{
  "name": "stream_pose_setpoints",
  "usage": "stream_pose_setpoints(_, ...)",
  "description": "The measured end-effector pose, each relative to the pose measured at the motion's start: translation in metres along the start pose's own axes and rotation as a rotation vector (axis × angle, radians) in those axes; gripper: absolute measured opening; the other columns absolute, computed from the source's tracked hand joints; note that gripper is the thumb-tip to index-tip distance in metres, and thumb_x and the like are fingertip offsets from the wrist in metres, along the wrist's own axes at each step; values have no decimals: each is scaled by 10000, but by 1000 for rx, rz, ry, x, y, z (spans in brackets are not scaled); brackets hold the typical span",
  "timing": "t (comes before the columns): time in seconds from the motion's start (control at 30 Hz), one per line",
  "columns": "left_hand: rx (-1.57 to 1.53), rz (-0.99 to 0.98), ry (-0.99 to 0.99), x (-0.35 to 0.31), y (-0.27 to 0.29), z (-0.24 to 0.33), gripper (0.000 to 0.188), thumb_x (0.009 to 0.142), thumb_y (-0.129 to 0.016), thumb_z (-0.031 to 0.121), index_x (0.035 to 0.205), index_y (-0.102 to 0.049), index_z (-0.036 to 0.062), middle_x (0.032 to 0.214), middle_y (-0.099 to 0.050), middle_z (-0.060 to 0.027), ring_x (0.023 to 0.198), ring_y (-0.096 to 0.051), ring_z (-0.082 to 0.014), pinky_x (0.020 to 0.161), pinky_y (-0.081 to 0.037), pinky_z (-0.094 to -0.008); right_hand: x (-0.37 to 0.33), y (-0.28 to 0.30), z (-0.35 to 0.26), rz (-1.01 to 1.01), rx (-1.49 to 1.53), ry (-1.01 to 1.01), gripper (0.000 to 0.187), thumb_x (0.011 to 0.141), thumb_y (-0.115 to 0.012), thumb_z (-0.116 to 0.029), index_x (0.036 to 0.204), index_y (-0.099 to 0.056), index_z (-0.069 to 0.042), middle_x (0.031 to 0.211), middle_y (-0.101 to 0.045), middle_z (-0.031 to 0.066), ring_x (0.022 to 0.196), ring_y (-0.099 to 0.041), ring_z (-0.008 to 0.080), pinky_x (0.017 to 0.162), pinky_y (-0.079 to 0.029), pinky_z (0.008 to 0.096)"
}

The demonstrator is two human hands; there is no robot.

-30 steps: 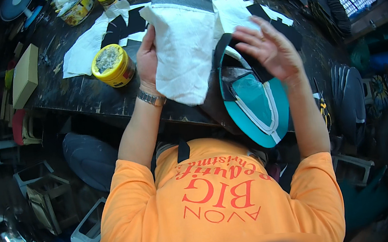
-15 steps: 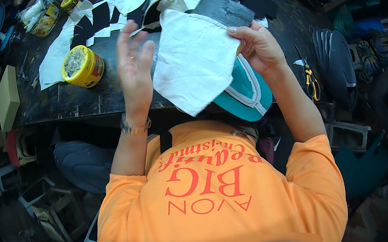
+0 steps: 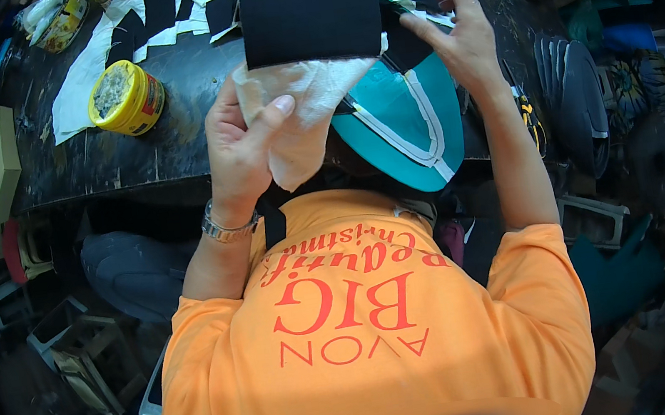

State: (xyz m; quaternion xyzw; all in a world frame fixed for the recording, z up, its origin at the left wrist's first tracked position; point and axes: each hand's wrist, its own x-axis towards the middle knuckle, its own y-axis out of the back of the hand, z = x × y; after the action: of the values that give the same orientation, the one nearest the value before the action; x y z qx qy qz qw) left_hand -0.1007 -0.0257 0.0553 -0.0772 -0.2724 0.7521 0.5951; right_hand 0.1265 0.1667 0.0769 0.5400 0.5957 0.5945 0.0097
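Observation:
My left hand (image 3: 237, 149) pinches a white cloth piece (image 3: 297, 99), thumb on its face and fingers behind. Along the cloth's upper edge is a flat black panel (image 3: 310, 21), tilted up above the table. Raised to the right, my right hand (image 3: 461, 35) holds nothing, its fingers apart. Below and between the hands lies a rounded teal piece (image 3: 387, 112) with a pale strip bent in a V, overhanging the table's near edge. Part of it is hidden by the white cloth.
A yellow tub (image 3: 125, 100) stands on the dark table (image 3: 198, 141) to the left. White cloth pieces with black patches (image 3: 160, 12) spread along the back. Yellow-handled pliers (image 3: 534, 126) and stacked dark oval pieces (image 3: 575, 100) are at the right. A tan block (image 3: 1, 163) stands far left.
The white cloth has passed from my right hand to my left and turned, so the black panel now shows. My right hand has let go and lifted. The view has shifted slightly.

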Motion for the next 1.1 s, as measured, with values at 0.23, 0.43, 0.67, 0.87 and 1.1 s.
stream_pose_setpoints(0.23, -587, 25, 123, -15, 28, 9, 328, 953, -580, 189, 1216, -601, -7, 1141, -692, -121, 1049, -681, -203, 964, -521, -368, -30, -37, 49, -419, 466, -473, 510, 945, -697, -283, 1398, -569, -85, 1219, -677, 162, 1014, -670, 230, 893, -533, 379)
stream_pose_setpoints(0.43, -662, -92, 104, -16, 47, 18, 367, 957, -538, 178, 1283, -555, 9, 1225, -675, -161, 1133, -670, -280, 1015, -510, -446, -72, -22, 32, -247, 875, -679, 396, 955, -610, -77, 1336, -574, 24, 1134, -698, 110, 971, -643, 160, 881, -507, 306)
stream_pose_setpoints(0.67, -589, 69, 463, -16, 12, -5, 237, 946, -594, 79, 1154, -630, -29, 1066, -715, -121, 965, -714, -199, 886, -566, -325, -99, 20, -6, -184, 156, -267, 747, 928, -627, -84, 1549, -230, 36, 1358, -564, 244, 1318, -520, 316, 1118, -383, 410)
stream_pose_setpoints(0.87, -639, -51, 641, -2, -11, -21, 228, 942, -611, 73, 1156, -613, -4, 1069, -712, -111, 970, -708, -186, 889, -563, -321, -103, 40, -27, -192, 1297, -309, 936, 825, -784, -129, 1589, -247, -59, 1496, -473, 207, 1434, -401, 307, 1206, -226, 403)
stream_pose_setpoints(1.1, 370, -73, 154, -7, -11, -34, 301, 945, -641, 47, 1241, -626, -6, 1074, -718, -75, 968, -650, -86, 845, -524, -250, -125, 42, -42, -493, 812, -484, 242, 842, -806, -198, 1004, -696, -57, 907, -691, 3, 909, -633, 112, 1108, -288, 403)
